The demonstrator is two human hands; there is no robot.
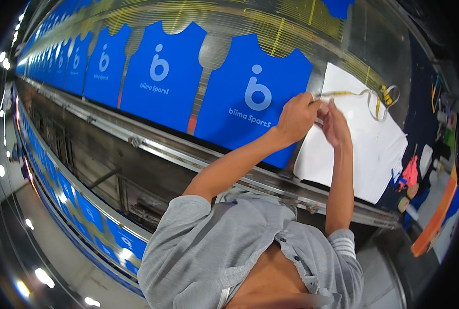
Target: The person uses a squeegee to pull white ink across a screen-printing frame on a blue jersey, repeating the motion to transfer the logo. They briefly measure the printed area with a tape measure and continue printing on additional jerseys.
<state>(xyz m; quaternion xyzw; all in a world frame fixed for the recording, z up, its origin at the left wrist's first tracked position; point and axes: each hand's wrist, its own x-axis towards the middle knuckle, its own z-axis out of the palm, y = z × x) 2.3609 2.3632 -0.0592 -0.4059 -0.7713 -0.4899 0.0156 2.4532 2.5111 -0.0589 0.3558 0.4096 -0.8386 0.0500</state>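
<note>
Bringing two bare hands close together along the border between a bright blue fabric piece shaped like a sleeveless top [234,85] and a flat, white, sheet-like layer [368,152] just beside. Curling the left hand [297,119] nearly closed, with thumb and forefinger meeting right by one end of a narrow yellow-and-white measuring tape [343,93]. Bending the right hand [335,126] loosely, about half open, and pointing its fingertips toward the left hand. Being unable to tell, with the fingers overlapping, about any real grip on the tape or on something small between the hands.

Seeing the tape running from beside the left fingertips across the upper part of the white layer, then bunching into loose loops near the upper right edge. Reaching across the same white layer with the right forearm, and across the blue piece's lower right with the left.

Standing in a short-sleeved grey shirt [188,257] against a bare metal rail [173,157] along a long, shiny worktable marked with yellow lines [270,23]. Noticing more blue pieces [162,100] lining up toward the left, all bearing a pale rounded emblem. Spotting a crumpled pink cloth [409,172] and a long orange bar [435,219] at the far right.
</note>
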